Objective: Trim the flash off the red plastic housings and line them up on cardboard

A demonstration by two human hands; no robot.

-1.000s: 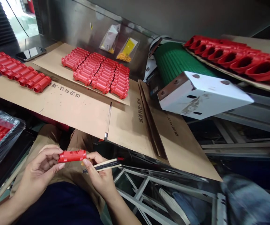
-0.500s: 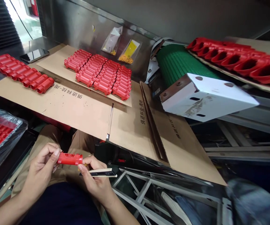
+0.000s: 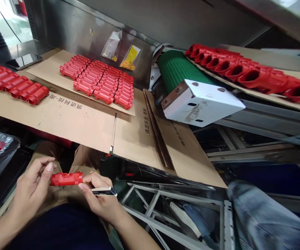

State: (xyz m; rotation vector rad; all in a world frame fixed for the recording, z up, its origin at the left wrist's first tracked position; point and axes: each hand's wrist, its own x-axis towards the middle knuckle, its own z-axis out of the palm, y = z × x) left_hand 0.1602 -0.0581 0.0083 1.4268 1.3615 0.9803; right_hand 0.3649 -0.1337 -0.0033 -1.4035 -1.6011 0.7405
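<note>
A red ribbed tube (image 3: 68, 178) lies level between my two hands, over my lap. My left hand (image 3: 34, 184) is at its left end, with thumb and fingers closed round that end. The thumb and fingertips of my right hand (image 3: 100, 196) pinch the right end, where a bit of yellow shows. A pale-and-black tool (image 3: 104, 191) is also tucked in the right hand and points right; the palm hides its other part.
Rows of red tubes (image 3: 97, 81) sit on cardboard (image 3: 82, 128), more at the left. Bags with yellow rings (image 3: 129, 64) lie behind. A green conveyor (image 3: 174, 69) carries red parts at right. A lined crate (image 3: 8, 139) stands left; another person's denim-clad leg (image 3: 266, 215) is at lower right.
The view has shifted right, so the table things appear further left. Both hands still have the red tube between them, and the left fingers have loosened a little at its end.
</note>
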